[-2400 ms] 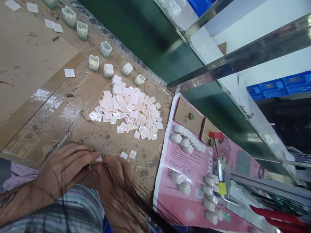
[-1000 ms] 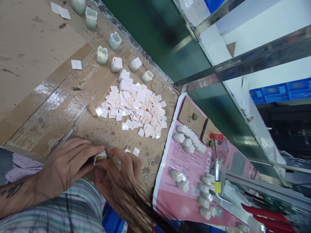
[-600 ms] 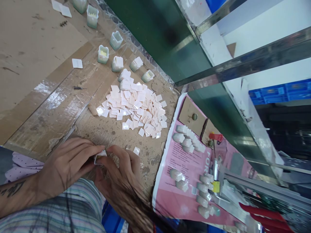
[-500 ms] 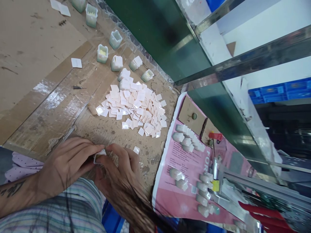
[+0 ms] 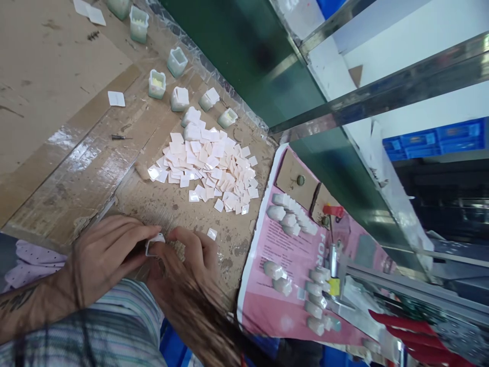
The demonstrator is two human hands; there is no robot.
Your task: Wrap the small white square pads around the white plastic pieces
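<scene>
Pinching a small white square (image 5: 155, 243) at its edges, a person's 2 bare hands work together just below a pile of white squares (image 5: 206, 168) on a worn cardboard bench top (image 5: 57, 127). The left hand (image 5: 107, 257) comes in from the side, its fingers nearly straight and close together, with the fingertips (image 5: 151, 230) on the square's upper edge. The right hand (image 5: 187, 260) curls in from the other side, its fingers (image 5: 191, 243) bent and closed against the same square, though the exact grip is partly hidden. Long hair (image 5: 202, 321) hangs over the right wrist. A loose white square (image 5: 212, 233) lies just beside the right fingers, between the hands and the pile. Small square plastic cups (image 5: 157, 84) stand in a line beyond the pile, some with yellowish contents, and a single white square (image 5: 116, 98) lies to the pile's left. A small pointed metal tool (image 5: 120, 136) rests nearby on the same side. To the pile's right, a pink printed poster (image 5: 275, 306) shows rows of similar white cups.
</scene>
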